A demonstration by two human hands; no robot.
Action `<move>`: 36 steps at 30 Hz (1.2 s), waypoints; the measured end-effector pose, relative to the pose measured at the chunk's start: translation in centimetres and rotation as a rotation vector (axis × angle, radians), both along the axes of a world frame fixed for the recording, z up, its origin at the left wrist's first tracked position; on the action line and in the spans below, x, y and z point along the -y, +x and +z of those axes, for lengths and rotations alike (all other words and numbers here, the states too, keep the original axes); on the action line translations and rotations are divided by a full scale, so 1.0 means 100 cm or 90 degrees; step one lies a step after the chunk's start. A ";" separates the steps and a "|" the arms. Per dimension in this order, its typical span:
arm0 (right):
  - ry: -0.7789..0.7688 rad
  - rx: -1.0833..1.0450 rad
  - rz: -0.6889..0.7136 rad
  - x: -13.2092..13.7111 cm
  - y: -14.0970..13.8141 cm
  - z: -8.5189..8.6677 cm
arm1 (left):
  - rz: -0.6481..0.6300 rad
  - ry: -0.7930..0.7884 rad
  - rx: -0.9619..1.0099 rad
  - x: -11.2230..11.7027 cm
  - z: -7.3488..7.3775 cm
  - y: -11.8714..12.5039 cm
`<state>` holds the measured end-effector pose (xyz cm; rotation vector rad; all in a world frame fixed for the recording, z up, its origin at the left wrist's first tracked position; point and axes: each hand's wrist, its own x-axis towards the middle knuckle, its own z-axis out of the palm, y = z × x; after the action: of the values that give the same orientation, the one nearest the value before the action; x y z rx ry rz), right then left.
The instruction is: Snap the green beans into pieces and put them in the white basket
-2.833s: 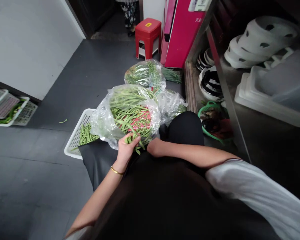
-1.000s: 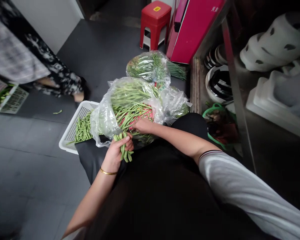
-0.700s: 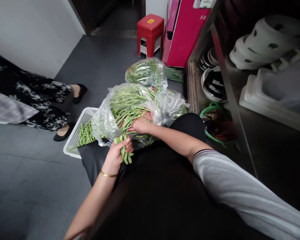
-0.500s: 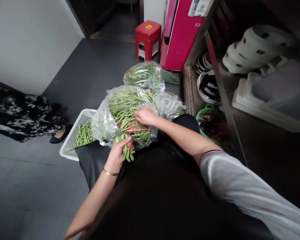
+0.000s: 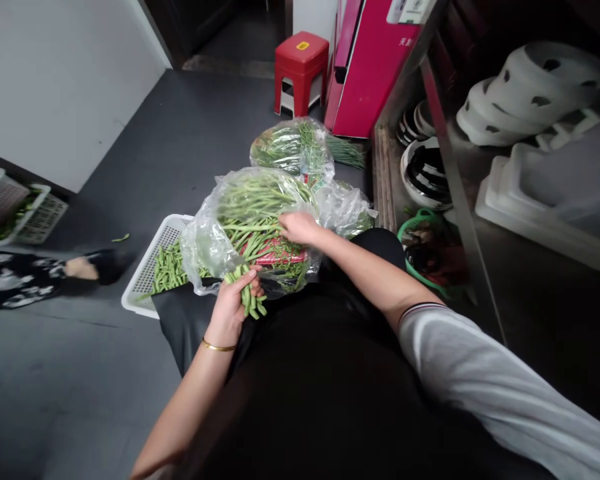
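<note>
A clear plastic bag (image 5: 200, 250) lies open before me, full of long green beans (image 5: 253, 230). My left hand (image 5: 237, 293) is closed round a bunch of short green bean pieces (image 5: 250, 300) at the bag's near edge. Over the open bag, my right hand (image 5: 300, 228) has its fingers curled on long beans; the fingertips are partly hidden. Red packaging (image 5: 270, 250) shows among the beans below it. To the left, a white perforated basket (image 5: 139, 280) holds a heap of cut bean pieces (image 5: 169, 270).
Another bag of greens (image 5: 285, 150) lies behind, before a red stool (image 5: 303, 57) and a pink cabinet (image 5: 375, 73). Shelving with white containers (image 5: 535, 213) and a green basket (image 5: 423, 217) stand right. More baskets (image 5: 40, 220) and a person's leg (image 5: 25, 277) are left.
The other person's leg has moved left, uncovering baskets and a loose bean piece on the floor. My right hand has shifted slightly right over the beans; my left keeps its bunch.
</note>
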<state>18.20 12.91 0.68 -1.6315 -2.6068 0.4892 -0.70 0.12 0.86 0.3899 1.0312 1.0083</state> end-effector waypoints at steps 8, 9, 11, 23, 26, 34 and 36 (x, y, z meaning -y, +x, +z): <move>0.073 -0.270 -0.022 0.036 -0.002 -0.007 | 0.013 -0.057 -0.018 -0.012 -0.004 0.022; 0.060 -0.239 -0.030 0.036 0.002 -0.014 | 0.031 -0.056 -0.029 -0.013 -0.006 0.021; 0.021 -0.167 -0.067 0.029 0.016 -0.023 | 0.065 -0.061 -0.040 -0.013 -0.012 0.016; -0.037 0.170 0.013 0.005 0.005 -0.038 | 0.034 -0.041 -0.019 -0.002 -0.008 0.014; -0.026 0.172 0.003 -0.006 0.003 -0.039 | 0.019 -0.053 -0.024 0.001 -0.010 0.014; -0.007 0.151 0.206 0.019 -0.007 -0.035 | 0.026 -0.066 -0.017 -0.002 -0.014 0.016; -0.018 0.157 0.245 0.029 -0.012 -0.042 | 0.022 -0.069 -0.018 -0.002 -0.014 0.016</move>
<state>17.05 10.04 -3.50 -1.2665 -3.1286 0.3533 0.92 0.28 -0.55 0.2983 1.1157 0.9748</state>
